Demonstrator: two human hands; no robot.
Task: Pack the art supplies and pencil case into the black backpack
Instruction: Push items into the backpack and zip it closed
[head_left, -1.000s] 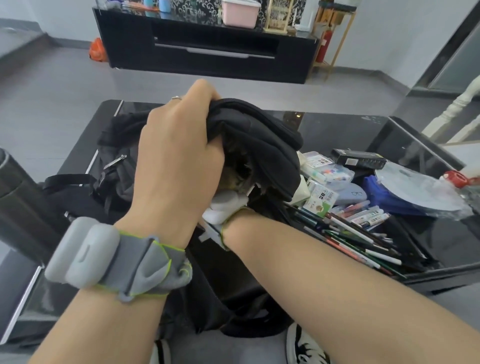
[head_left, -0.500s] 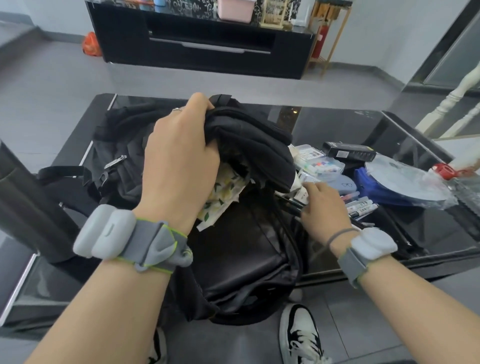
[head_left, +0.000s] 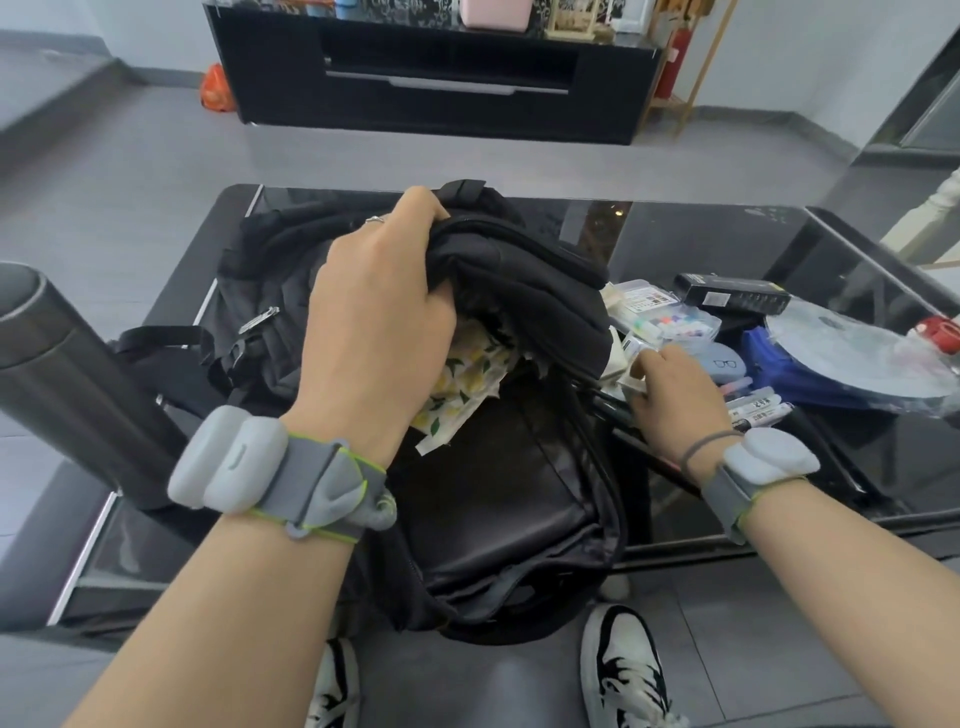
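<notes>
Left hand grips the backpack flap, holding its mouth open on the counter; right hand, nearer the supplies, pinches a small white pack lying just right of that opening.

Backpack on table, supplies right.

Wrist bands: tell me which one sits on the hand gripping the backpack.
The left wrist band: its left hand grips the black backpack flap. The right wrist band sits behind the right hand, among the supplies.
</notes>
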